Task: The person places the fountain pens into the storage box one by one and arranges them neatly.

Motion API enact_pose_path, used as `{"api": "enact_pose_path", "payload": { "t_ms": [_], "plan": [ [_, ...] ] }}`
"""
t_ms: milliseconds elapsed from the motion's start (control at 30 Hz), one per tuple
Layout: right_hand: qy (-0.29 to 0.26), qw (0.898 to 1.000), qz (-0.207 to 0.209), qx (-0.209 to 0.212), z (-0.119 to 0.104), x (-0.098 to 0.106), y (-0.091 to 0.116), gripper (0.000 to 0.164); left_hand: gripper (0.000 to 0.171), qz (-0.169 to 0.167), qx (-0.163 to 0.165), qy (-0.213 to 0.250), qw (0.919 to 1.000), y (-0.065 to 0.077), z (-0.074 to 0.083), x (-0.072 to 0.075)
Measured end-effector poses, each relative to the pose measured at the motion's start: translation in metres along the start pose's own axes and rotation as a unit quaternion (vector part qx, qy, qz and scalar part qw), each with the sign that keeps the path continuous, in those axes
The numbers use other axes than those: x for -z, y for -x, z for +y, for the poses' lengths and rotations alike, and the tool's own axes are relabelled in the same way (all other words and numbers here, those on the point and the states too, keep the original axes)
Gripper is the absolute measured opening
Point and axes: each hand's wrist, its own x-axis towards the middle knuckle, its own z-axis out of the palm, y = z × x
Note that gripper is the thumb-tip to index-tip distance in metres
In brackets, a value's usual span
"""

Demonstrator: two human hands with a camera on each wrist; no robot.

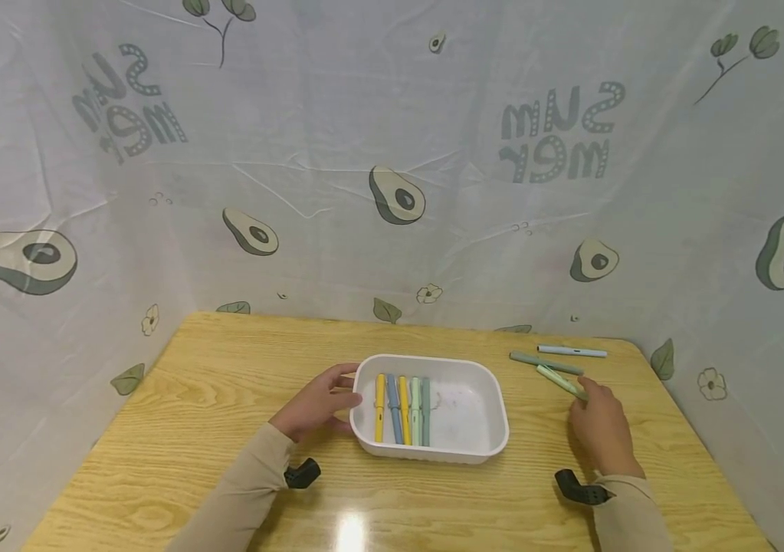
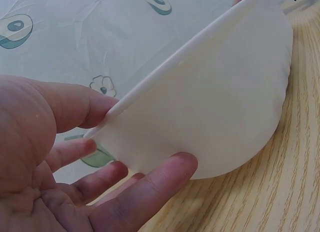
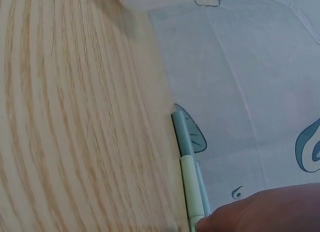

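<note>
Our left hand (image 1: 319,402), spread wide, touches the tray (image 1: 467,418) at nine o'clock; at its three o'clock, our right hand (image 1: 601,425) pinches a light green pen (image 1: 560,381).

The tray (image 1: 467,414) looked like smooth plastic with a soft sheen; the pens (image 1: 560,380) looked like smooth plastic too. The desk (image 1: 226,399) showed glossy, grained wood, the backdrop (image 1: 336,253) thin creased sheeting, the sleeves (image 1: 243,487) matt cloth.
</note>
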Motion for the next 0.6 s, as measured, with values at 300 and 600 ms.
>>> {"api": "enact_pose_path", "payload": {
  "t_ms": [300,600],
  "plan": [
    [-0.002,1.000,-0.025,-0.010,-0.001,-0.002,-0.001,0.040,0.058,-0.005,0.000,0.006,1.0000,0.000,-0.001,0.000],
    [-0.031,0.998,-0.059,-0.023,-0.017,-0.004,0.002,0.037,0.058,-0.013,-0.001,0.005,0.9999,-0.001,-0.002,0.002]
  ]
}}
